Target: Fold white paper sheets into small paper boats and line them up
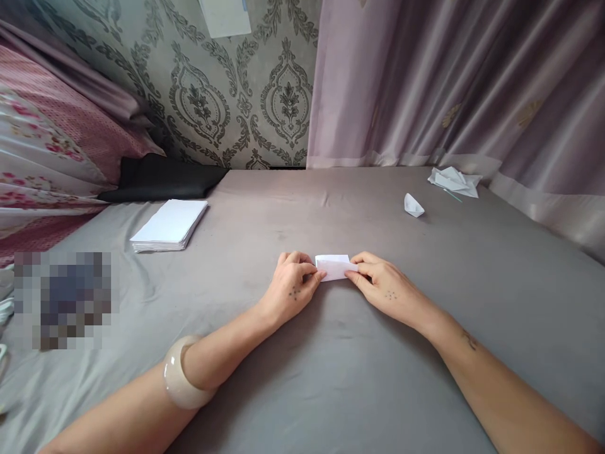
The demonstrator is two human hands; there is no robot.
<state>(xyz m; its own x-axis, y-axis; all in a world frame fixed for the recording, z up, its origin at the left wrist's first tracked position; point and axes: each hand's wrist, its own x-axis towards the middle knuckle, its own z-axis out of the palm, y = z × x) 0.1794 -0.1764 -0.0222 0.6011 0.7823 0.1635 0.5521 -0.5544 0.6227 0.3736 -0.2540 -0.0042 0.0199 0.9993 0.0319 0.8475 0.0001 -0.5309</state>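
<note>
**Two-handed pinch on a small folded paper, layers slightly out of line**

The folded paper [333,269] is at the centre of the view, low over the grey sheet [340,391], its long side running from nine to three o'clock. The left hand [292,289] pinches its nine o'clock end between thumb and fingers; the right hand [388,285] pinches the three o'clock end likewise. The step in hand looks like shaping or lining up a fold: a front flap covers most of the piece, while a white layer shows past its twelve o'clock edge. Whether the crease is pressed flat cannot be told.

From this hold, a clean move would seem to call for matched, light pressure at both ends, with the layers squared before any firm creasing; uneven pull could skew the flap.

From the folded paper, a stack of white paper [167,222] lies between nine and ten o'clock. A small folded paper shape [414,205] sits at two o'clock, with a loose paper pile [454,181] farther along that line.
</note>
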